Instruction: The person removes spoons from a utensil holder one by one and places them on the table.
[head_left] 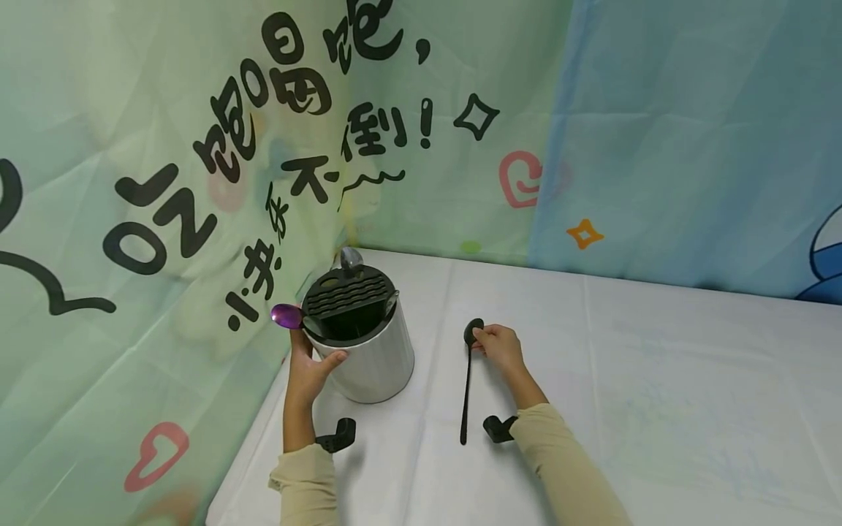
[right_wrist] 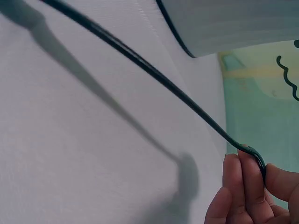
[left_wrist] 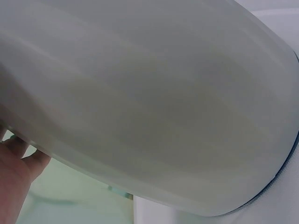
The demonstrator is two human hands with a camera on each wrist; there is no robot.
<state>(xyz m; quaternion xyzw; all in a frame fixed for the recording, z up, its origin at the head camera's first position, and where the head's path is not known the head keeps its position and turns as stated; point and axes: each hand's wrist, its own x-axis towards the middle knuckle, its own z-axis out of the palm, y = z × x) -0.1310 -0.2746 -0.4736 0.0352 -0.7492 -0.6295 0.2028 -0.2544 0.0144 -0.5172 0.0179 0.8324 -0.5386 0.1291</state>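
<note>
Grips the container (head_left: 376, 367) in the left hand (head_left: 308, 374), pinches the black spoon (head_left: 467, 383) in the right hand (head_left: 501, 351), well apart, perhaps dropping it through too slack a pinch.

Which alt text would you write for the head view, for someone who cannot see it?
A person's right hand pinches a black spoon by its bowl over a white-covered table. The left hand holds a pale gray container with a dark ribbed top and a purple spoon jutting past its rim; printed cloth hangs behind.

Black spoon (head_left: 465, 387), grey-white container (head_left: 375, 372) (wavy black lid (head_left: 349, 292))
</note>
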